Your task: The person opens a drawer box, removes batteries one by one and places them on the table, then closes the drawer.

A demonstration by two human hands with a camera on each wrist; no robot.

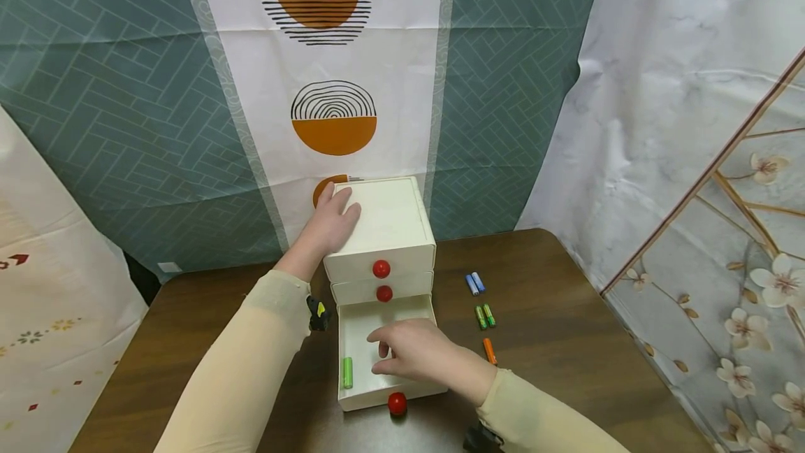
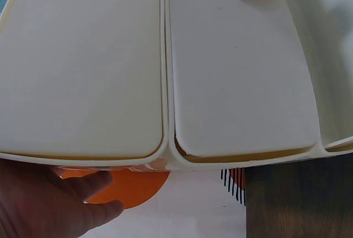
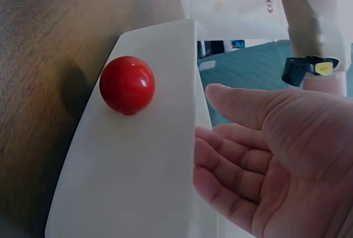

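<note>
A small white drawer cabinet [image 1: 385, 215] has its bottom drawer [image 1: 371, 398] pulled out; the two drawers above it are closed. My left hand [image 1: 333, 224] rests on the cabinet's top at the left edge, fingers spread. In the left wrist view the fingers [image 2: 91, 185] show beside the cabinet's side. Over the pulled-out drawer hovers my right hand [image 1: 418, 349], its fingers loosely bent and the palm [image 3: 287, 155] bare in the right wrist view. A light green battery [image 1: 348, 372] lies inside the drawer along its left wall. The drawer's red round knob [image 3: 127, 85] faces the front.
Right of the cabinet, a blue pair of batteries [image 1: 475, 283], a green pair [image 1: 485, 317] and an orange battery [image 1: 489, 351] lie on the brown wooden table [image 1: 553, 341]. Red knobs [image 1: 381, 269] project from the upper drawers. A patterned cloth [image 1: 402, 89] hangs behind.
</note>
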